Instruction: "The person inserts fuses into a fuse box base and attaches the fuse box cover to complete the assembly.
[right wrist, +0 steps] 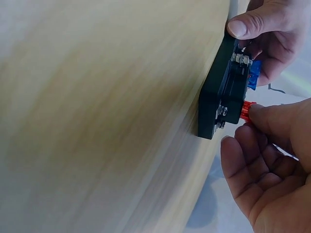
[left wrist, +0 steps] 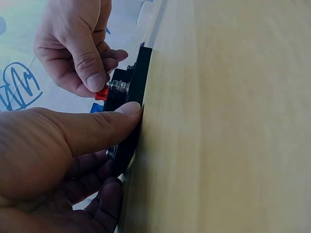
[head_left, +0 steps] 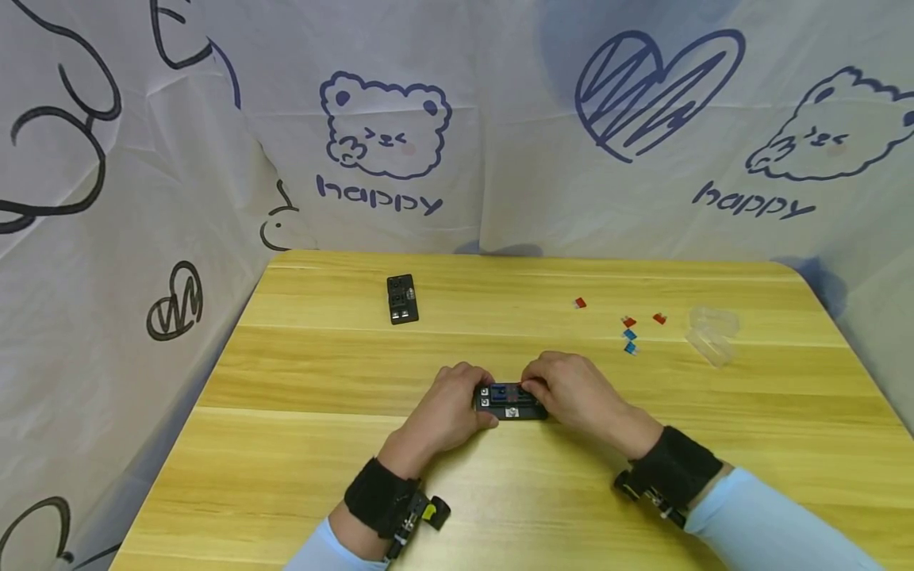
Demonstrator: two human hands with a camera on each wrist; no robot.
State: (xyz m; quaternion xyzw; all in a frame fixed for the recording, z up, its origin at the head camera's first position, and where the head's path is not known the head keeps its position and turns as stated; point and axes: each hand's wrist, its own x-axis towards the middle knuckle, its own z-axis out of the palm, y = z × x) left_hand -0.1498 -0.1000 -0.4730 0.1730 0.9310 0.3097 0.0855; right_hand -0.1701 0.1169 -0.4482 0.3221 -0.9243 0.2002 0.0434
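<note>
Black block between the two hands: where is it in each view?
Head: the black block lies below centre, slightly right.
Left wrist: left of centre, mostly in the upper half, stood on end.
Right wrist: right of centre, upper half, steeply slanted.
Shared landmark: blue plastic atop it, nearer the left hand.

We see a black fuse block [head_left: 530, 413], red fuses [right wrist: 247, 111], blue fuses [right wrist: 254, 75], yellow wood-grained surface [head_left: 321, 373], light-blue sleeves [head_left: 774, 519] and white cloth [head_left: 514, 178] patterned in blue and black.
</note>
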